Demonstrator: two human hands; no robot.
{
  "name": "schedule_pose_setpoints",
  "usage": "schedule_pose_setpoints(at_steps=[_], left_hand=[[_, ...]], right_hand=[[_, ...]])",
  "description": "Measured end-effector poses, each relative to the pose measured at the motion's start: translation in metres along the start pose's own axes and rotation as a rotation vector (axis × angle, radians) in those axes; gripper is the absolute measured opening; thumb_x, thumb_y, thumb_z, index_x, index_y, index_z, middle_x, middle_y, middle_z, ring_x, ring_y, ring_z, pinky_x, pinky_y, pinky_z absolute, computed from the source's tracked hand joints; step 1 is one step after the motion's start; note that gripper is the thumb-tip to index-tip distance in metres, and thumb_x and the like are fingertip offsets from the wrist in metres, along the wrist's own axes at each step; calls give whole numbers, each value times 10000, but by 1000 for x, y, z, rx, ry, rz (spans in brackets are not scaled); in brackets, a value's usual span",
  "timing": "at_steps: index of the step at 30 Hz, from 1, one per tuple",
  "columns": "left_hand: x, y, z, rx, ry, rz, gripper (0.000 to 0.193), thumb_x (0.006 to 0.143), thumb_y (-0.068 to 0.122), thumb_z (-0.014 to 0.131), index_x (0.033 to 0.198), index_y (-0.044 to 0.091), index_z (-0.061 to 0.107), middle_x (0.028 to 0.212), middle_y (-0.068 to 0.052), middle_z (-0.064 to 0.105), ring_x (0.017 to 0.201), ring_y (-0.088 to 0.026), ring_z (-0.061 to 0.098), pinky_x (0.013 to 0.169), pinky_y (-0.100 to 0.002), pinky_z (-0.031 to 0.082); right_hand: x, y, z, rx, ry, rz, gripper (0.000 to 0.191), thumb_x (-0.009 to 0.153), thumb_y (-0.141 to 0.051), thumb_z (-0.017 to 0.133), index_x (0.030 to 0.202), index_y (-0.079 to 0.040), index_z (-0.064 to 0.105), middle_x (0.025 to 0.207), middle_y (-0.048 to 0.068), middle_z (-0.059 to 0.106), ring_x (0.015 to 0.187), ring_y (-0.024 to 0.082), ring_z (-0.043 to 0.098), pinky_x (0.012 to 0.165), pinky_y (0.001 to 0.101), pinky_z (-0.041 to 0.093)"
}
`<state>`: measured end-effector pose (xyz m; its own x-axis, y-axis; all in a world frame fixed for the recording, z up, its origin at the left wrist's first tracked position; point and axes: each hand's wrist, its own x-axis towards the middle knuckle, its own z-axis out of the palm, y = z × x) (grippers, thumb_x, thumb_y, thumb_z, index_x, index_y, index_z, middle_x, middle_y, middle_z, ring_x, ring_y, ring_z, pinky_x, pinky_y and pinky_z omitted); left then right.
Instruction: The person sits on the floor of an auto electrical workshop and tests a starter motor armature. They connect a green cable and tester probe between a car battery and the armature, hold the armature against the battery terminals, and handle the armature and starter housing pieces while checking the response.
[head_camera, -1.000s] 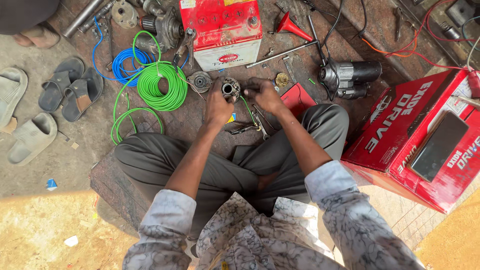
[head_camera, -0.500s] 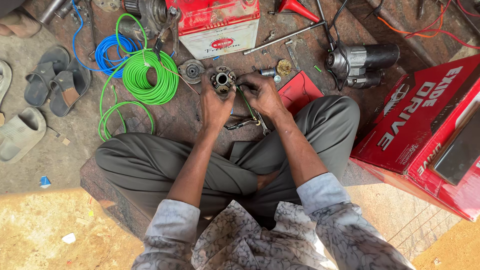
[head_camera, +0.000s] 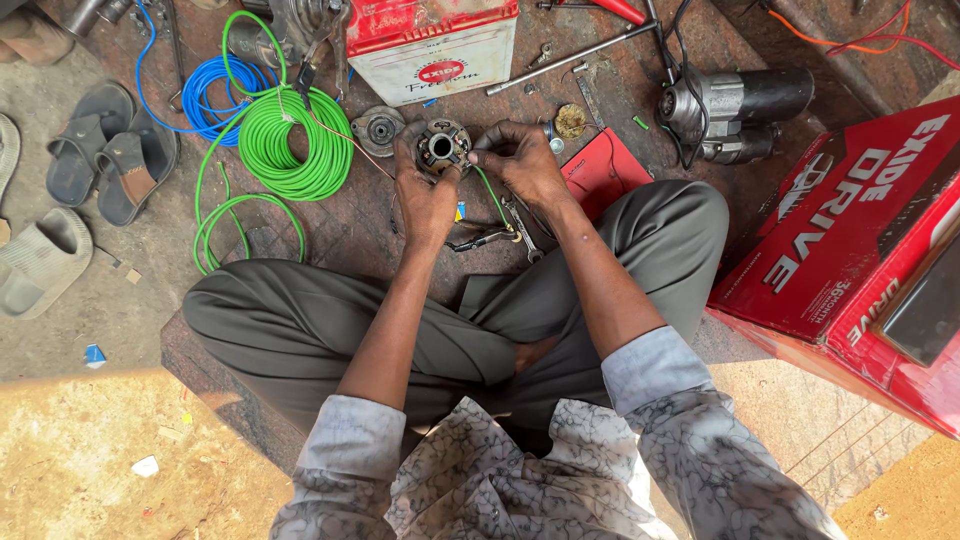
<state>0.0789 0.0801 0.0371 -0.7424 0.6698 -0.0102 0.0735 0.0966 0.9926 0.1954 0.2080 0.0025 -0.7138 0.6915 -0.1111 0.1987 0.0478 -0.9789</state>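
Fingers (head_camera: 482, 158) of both hands grip what looks like a round metal motor part (head_camera: 441, 147)

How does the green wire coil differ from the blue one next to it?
The green coil is the larger and thicker bundle; the blue coil is smaller. A long loose loop trails from the green coil toward the person's knee, while the blue coil's loose end runs up to the frame's top edge. The green coil lies nearer the left hand, the blue one farther out toward the sandals. Both are round coils lying flat on the ground, untouched.
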Motion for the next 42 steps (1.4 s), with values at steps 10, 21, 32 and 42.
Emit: schedule_pose_setpoints(at_steps=[10,21,32,42], left_hand=[[-6,11,7,151,26,52,780,764,75,905,1413,4,479,1350,-160,621,1254,-259,634,1101,-375,508],[-4,4,-10,307,-67,180,915,770,124,918,1502,0,382,1487,-226,538,1398,-384,537,1166,-458,446],[-21,-4,-6,640,34,590,358,769,115,853,1087,49,701,1530,-220,455,1392,-468,478,1067,-497,510],[-23,12,11,413,177,228,374,769,101,889,1067,32,674,1420,-198,589,1300,-375,614,1040,-458,543]], right_hand=[[4,15,3,214,-35,150,100,877,-36,798,954,-11,739,892,31,754,798,89,690,712,265,600],[-4,-5,1,282,-25,229,149,948,-93,676,1066,-3,691,951,46,745,848,122,744,745,273,628],[-2,12,5,144,-22,78,149,951,-91,756,1039,9,689,921,45,752,833,85,688,747,259,590],[-4,8,6,177,-31,130,144,935,-93,755,1032,-24,674,920,23,737,831,82,683,702,260,592]])
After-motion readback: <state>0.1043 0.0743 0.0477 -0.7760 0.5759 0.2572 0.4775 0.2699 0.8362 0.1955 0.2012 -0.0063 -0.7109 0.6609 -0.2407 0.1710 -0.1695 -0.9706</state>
